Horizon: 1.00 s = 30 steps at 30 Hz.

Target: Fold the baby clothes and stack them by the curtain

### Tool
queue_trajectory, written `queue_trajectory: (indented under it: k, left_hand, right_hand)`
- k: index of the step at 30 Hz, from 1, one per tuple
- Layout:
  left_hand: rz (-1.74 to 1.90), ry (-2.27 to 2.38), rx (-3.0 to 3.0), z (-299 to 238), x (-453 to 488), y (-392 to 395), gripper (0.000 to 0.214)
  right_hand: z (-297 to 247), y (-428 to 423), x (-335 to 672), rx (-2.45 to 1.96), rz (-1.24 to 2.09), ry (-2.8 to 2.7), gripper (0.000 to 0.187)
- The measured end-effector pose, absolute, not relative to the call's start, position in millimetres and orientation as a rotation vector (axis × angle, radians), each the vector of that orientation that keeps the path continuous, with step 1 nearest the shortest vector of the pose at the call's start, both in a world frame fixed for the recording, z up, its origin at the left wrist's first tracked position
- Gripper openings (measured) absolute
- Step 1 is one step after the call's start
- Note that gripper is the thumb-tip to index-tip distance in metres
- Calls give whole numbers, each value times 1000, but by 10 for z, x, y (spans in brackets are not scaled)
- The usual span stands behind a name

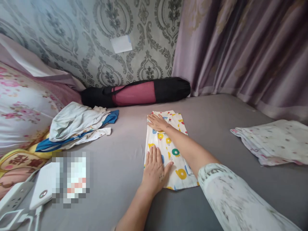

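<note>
A white shirt (169, 162) with yellow, green, blue and red prints lies folded into a long rectangle on the grey bed sheet (122, 166). Small buttons show down its front. My left hand (155, 168) rests flat on the shirt's lower left part, fingers stretched out and thumb apart. Farther up, my right hand (157, 122) is spread palm down over the upper left part, near the collar end. The right forearm crosses above the shirt's right side and hides some of it. Neither hand grips anything.
Loose clothes (74, 123) are heaped at left, beside a floral pillow (21, 109). A power bank (45, 183) and a power strip (15, 195) with cables lie front left. A black and red rolled bag (134, 93) lies along the wall. Folded cloth (276, 141) sits at right.
</note>
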<state>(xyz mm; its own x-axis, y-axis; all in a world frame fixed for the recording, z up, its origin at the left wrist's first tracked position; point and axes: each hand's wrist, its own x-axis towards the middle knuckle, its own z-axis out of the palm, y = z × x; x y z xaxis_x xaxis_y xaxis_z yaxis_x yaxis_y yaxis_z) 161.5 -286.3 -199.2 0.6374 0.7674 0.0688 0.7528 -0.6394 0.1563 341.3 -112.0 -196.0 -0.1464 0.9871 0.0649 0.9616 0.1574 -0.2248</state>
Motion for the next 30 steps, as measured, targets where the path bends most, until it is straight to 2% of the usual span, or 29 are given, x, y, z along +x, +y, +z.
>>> queue_trajectory:
  k: [5, 11, 17, 21, 25, 30]
  left_hand:
    - [343, 1345, 2602, -1873, 1605, -2783, 58]
    - [596, 1388, 2603, -1931, 1510, -2692, 41]
    - [364, 1301, 2683, -2037, 1527, -2749, 48]
    - [262, 1299, 2683, -2047, 1543, -2770, 53]
    - [235, 1294, 2656, -2001, 1541, -2771, 53]
    - [331, 1299, 2598, -1926, 1528, -2770, 45]
  right_hand:
    - [-1868, -1168, 3410, -1937, 294, -2148, 58]
    - [-1750, -1498, 3405, -2089, 117, -1982, 59]
    - [-1863, -1681, 3468, -2244, 217, -1947, 61]
    - [-1956, -1661, 3476, -2238, 154, -1947, 59]
    - [-1952, -1652, 3480, -2231, 145, -1950, 60]
    - [-1870, -1622, 3580, -2234, 332, -1965, 62]
